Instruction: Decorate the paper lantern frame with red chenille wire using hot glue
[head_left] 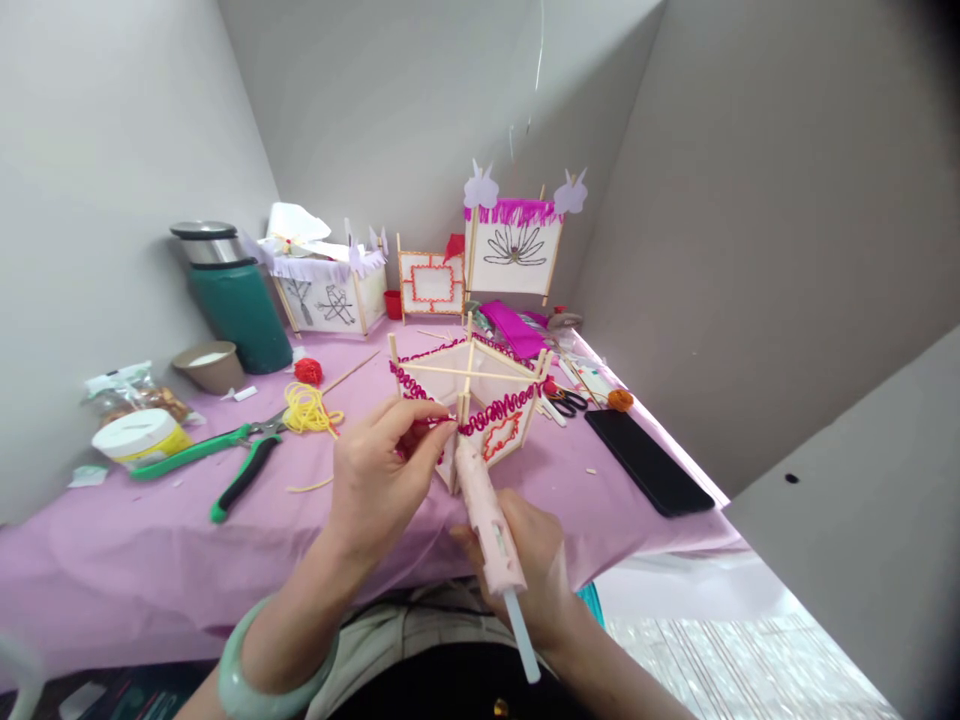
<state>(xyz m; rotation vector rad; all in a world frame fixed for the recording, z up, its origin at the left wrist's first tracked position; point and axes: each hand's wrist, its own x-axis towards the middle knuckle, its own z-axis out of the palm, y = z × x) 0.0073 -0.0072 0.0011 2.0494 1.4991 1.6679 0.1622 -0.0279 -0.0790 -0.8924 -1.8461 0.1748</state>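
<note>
A small lantern frame (517,437) of wooden sticks and white panels stands near the table's front edge, trimmed along its top with looped magenta cord (504,408). One panel carries an orange outline. My left hand (386,470) pinches a strand of the magenta cord at the frame's near corner post. In my right hand (529,545) is a pale pink glue gun (487,520), its tip up against that same post just under the cord. A translucent glue stick (523,640) sticks out of the gun's back end. My left fingers partly hide the frame's left side.
Green-handled pliers (247,450), yellow cord (306,408) and a red yarn ball (307,371) lie to the left, before a teal bottle (240,310). On the right are a black phone (646,462) and scissors (568,402). Decorated lanterns (330,300) stand behind.
</note>
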